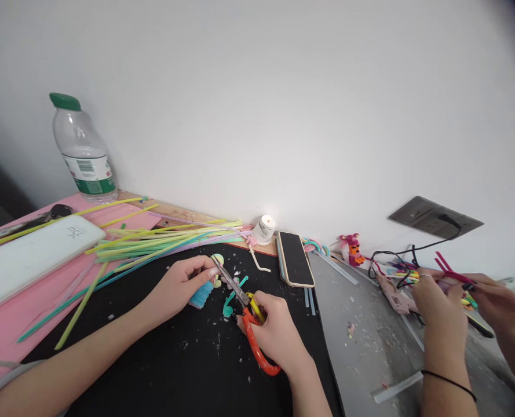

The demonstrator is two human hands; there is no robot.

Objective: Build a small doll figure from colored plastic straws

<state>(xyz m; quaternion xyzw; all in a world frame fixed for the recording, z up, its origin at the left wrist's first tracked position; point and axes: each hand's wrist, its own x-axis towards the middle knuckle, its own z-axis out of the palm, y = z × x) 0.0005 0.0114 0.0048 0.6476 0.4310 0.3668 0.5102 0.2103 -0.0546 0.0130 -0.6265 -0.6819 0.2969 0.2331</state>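
In the head view, a clear plastic bottle with a green cap (83,153) stands upright at the far left of the wooden table (183,213), against the wall; it looks almost empty, though the glare makes that hard to judge. A small white cup holding a lit candle (265,228) sits by the wall, just beside a dark smartphone in a pale case (295,259) lying face up.

The left hand (176,286) has its fingertips pressed together on a small blue ribbed straw piece (201,295), held just above the black mat (187,365). The right hand (278,336) is closed through the loops of orange-handled metal scissors (257,344), whose blades point up-left to the piece. A curled teal straw offcut (230,301) lies between the hands.

A loose bundle of long yellow, green and lilac plastic straws (170,238) lies across the far edge of the mat and onto a pink sheet (5,330), where a flat white device (31,255) rests. White scraps speckle the mat.

To the right, on a grey mat (361,341), a co-worker's two hands (439,313) pinch thin pink straws (450,272) near a pink glue gun (394,295). A small pink toy figure (351,249) stands by the plain white wall (283,87), which carries a dark socket plate (435,217) with a black cable plugged in.
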